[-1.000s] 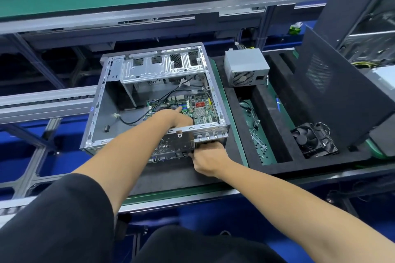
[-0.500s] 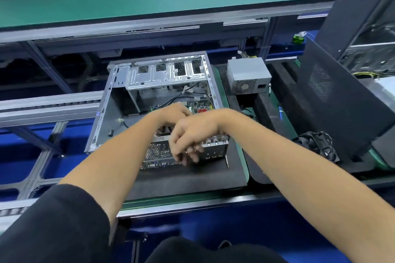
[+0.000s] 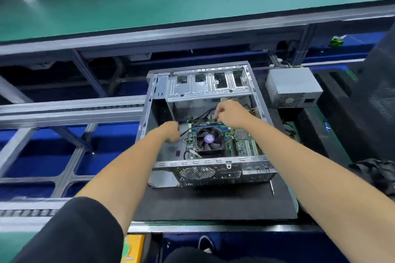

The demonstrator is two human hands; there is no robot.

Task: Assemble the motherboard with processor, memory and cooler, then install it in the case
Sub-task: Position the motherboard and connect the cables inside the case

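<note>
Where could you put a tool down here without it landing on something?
The black mat has a bare strip between the case and the bench's near edge, left of the screwdriver. Inside the case it is crowded: both hands, left and right, the cooler fan and cables. The power supply fills the right.

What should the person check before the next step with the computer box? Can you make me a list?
1. Motherboard lies inside the case: ok.
2. Cooler fan sits on the board: ok.
3. Black cable is clear of the fan blades: ok, it runs left of the fan from the left hand.
4. Right hand has a sure hold at the far edge of the board: cannot tell, its fingers hide what they pinch.
5. Board screwed down: cannot tell.
6. Screwdriver is within reach: ok, it lies on the black mat by the case.
</note>
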